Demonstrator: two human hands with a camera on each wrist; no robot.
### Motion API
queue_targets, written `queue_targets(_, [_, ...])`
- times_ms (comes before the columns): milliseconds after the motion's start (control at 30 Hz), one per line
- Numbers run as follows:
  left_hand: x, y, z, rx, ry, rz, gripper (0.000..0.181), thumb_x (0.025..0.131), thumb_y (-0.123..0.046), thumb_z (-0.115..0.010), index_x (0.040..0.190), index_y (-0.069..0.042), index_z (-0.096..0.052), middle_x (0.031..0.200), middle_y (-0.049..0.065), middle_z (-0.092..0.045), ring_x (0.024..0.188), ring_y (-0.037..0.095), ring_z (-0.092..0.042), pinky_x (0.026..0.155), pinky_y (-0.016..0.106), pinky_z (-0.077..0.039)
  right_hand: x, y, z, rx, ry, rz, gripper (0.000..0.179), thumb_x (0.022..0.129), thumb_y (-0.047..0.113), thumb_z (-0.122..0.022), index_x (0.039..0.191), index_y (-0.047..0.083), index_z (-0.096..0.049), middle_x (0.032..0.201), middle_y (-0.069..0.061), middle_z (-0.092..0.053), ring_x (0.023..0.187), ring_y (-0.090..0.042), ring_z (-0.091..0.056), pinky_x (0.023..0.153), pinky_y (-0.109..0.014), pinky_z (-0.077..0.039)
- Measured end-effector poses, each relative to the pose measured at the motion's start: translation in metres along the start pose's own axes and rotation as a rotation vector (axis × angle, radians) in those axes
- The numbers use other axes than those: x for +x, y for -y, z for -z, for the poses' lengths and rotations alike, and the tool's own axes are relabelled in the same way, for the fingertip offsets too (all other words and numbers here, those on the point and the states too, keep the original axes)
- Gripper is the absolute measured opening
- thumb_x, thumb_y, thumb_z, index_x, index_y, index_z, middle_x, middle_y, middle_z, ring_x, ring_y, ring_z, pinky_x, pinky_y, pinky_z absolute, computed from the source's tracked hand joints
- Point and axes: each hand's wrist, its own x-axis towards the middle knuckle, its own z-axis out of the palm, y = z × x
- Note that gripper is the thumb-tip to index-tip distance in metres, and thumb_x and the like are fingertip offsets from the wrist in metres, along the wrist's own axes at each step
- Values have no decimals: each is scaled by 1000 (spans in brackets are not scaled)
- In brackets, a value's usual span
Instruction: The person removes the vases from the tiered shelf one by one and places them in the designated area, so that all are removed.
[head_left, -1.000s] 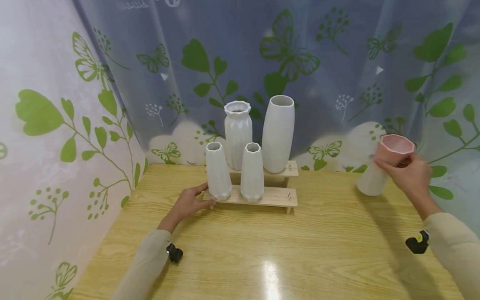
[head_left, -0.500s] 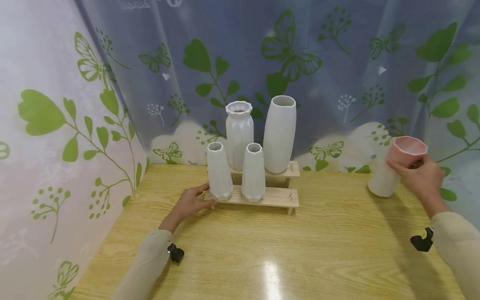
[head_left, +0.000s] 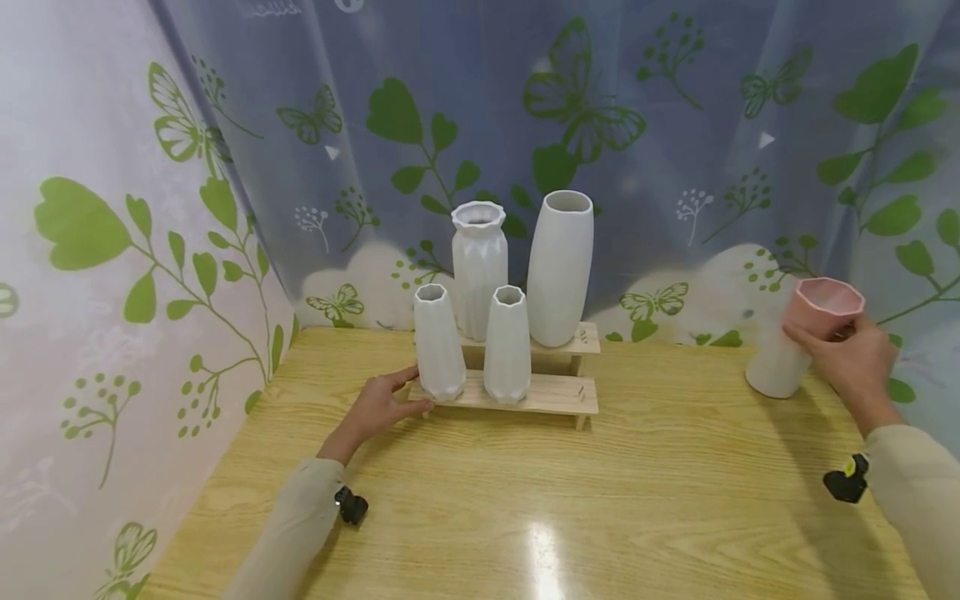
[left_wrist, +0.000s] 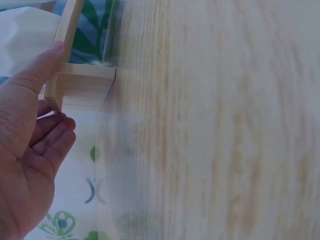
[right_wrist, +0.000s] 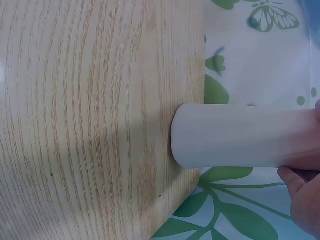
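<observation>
My right hand (head_left: 858,360) grips a tall vase (head_left: 774,360), white below and pink toward its wavy rim, from the right side just under that rim. The vase stands upright on the far right of the table; in the right wrist view its white base (right_wrist: 200,136) meets the wood near the back edge. My left hand (head_left: 377,410) holds the left end of a two-step wooden stand (head_left: 553,397), its thumb on the lower board's front edge. The left wrist view shows that hand's curled fingers (left_wrist: 55,137) around the board's end (left_wrist: 54,97).
Two slim white vases (head_left: 438,346) (head_left: 507,346) stand on the lower step. Behind them, a ruffled-neck white vase (head_left: 480,271) and a taller smooth white vase (head_left: 560,271) occupy the upper step. A patterned curtain (head_left: 660,167) hangs behind the wooden table (head_left: 637,483).
My right hand has moved the pink-and-white vase a short way right, and it is now lower, at the tabletop. My left hand stays on the stand.
</observation>
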Motion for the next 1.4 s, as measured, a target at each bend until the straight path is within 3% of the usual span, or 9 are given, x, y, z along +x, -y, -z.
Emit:
queue_targets(200, [0,-2,1,5,4,7,77,88,-40,-82,152,-12,-50,150,9,-53,136,33,-53,110,54,-46,1,-1,2,-6,6,-7,82,86,52,-78,135,-8,-54,102,-6,-61,69,15,-41,57,-11,-40])
queue_targets(367, [1,-3,2,2,-5,2,77,87,-39,-82,151,-11,-51,150,10,-54,136,32,-53,111,53,-46,1,1,1,-21,-8,-24,82,87,51,-76,138,-9,-52,117,-25,-61,70,14,-37,61,-17,-38])
queue_targets(500, [2,-3,2,5,-8,-6,77,88,-40,-82,151,-8,-51,150,11,-53,136,34,-53,110,53,-47,1,0,0,-39,-37,-50,81,88,50,-75,137,-10,-53,126,-31,-59,71,13,-35,62,-20,-38])
queue_targets(667, [2,-3,2,-17,-3,20,78,87,-39,-83,151,-9,-51,151,11,-53,138,33,-51,111,52,-46,2,0,-1,-40,-40,-67,81,90,50,-72,141,-9,-51,130,-31,-58,71,14,-34,73,-36,-50])
queue_targets(900, [2,0,2,-12,-1,26,77,87,-40,-83,151,-11,-52,150,10,-53,139,32,-51,112,52,-46,4,0,1,-23,-5,-128,87,89,56,-71,146,-5,-49,128,-19,-58,71,13,-36,70,-26,-44])
queue_targets(1067, [1,-2,2,-18,-5,11,78,87,-40,-83,151,-9,-52,150,11,-53,138,33,-51,111,52,-47,5,-3,0,-7,4,-159,89,89,59,-68,149,-3,-47,130,-15,-56,74,13,-36,86,-46,-53])
queue_targets(1200, [1,-3,1,-31,3,8,78,87,-39,-83,151,-8,-51,150,12,-53,138,34,-51,111,52,-46,4,-6,-1,-12,2,-147,89,91,58,-67,149,-5,-45,140,-25,-54,74,15,-33,104,-60,-46])
queue_targets(1300, [1,-4,1,-37,9,15,79,87,-38,-83,151,-7,-50,151,13,-52,138,34,-51,111,52,-46,4,-8,-2,-25,0,-130,88,91,58,-67,148,-6,-46,141,-27,-54,72,15,-33,95,-55,-52])
queue_targets(1400, [1,-5,1,-38,10,28,79,87,-37,-83,151,-6,-50,151,13,-52,139,34,-50,112,51,-46,4,-10,0,-22,6,-121,88,91,58,-67,147,-7,-47,141,-29,-54,70,16,-35,73,-31,-52])
